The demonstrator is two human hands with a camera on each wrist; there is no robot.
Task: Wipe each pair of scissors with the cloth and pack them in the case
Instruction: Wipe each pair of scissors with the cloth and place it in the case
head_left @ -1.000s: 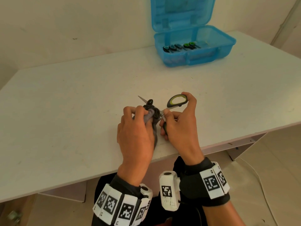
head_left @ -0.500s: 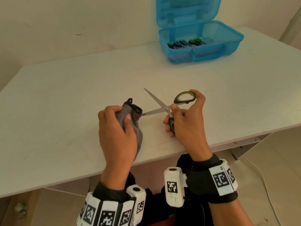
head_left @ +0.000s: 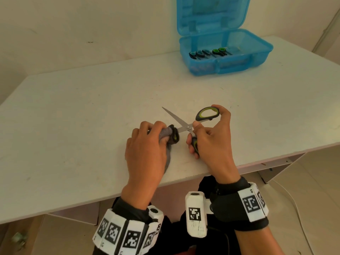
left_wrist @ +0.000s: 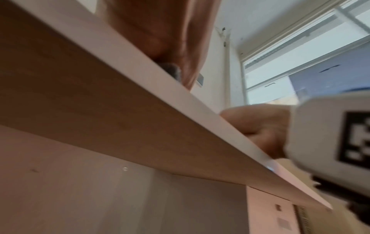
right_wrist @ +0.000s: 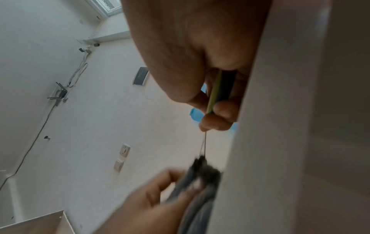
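A pair of scissors (head_left: 187, 127) with black and green handles lies open just above the white table (head_left: 73, 135), near its front edge. My right hand (head_left: 207, 126) grips both handles, one loop held up between fingertips. One bare blade points up and to the left. The other blade is wrapped in the grey cloth (head_left: 164, 134), which my left hand (head_left: 152, 133) squeezes round it close to the pivot. In the right wrist view the thin blade (right_wrist: 204, 142) runs from my fingers down into the cloth (right_wrist: 206, 174). The left wrist view shows mostly the table's underside.
An open blue plastic case (head_left: 239, 61) stands at the back right of the table, lid up, with several black-handled scissors (head_left: 209, 52) lying in a row inside. The table's front edge (head_left: 184, 181) runs just under my wrists. A wall backs the table.
My left hand slid the cloth out along the blade toward its tip, then back in toward the pivot. My right hand kept its hold on the handles.
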